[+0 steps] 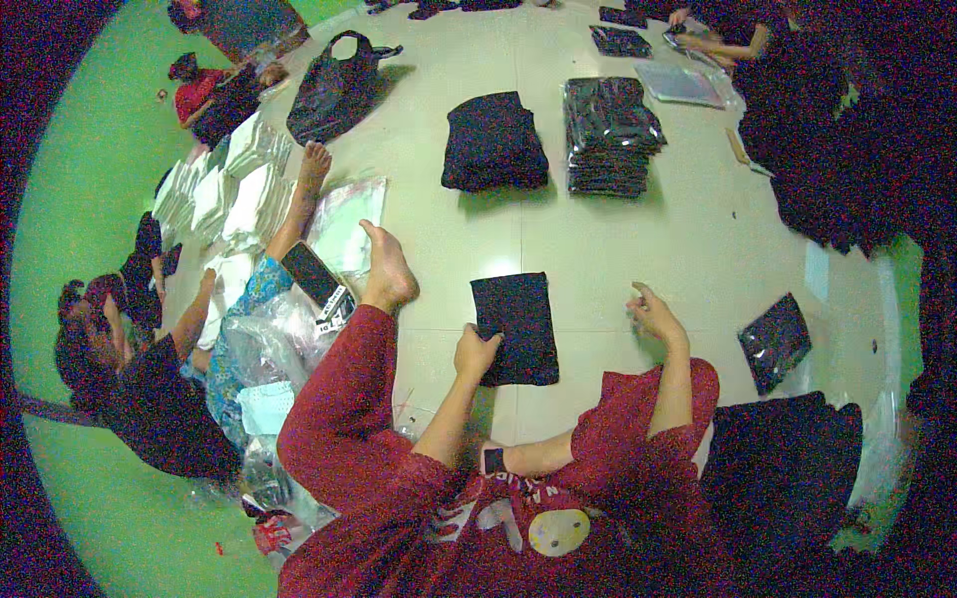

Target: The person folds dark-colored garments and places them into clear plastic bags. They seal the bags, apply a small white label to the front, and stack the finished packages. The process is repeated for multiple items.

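Note:
A folded black cloth (515,324) is in front of me above the pale tiled floor. My left hand (477,354) pinches its left edge, the thumb lying on top and the other fingers hidden beneath. Off to the right of the cloth, my right hand (655,311) is raised with its fingers apart and nothing in it. Farther out sit a pile of folded black cloth (495,142) and, just right of it, a stack of black pieces in shiny clear plastic (608,138).
Near my right knee lie a bagged black piece (775,344) and a large black cloth pile (783,468). A phone (312,273), clear plastic bags (264,349) and white folded stacks (227,189) are at left. A black bag (339,90) stands beyond. Other people sit around.

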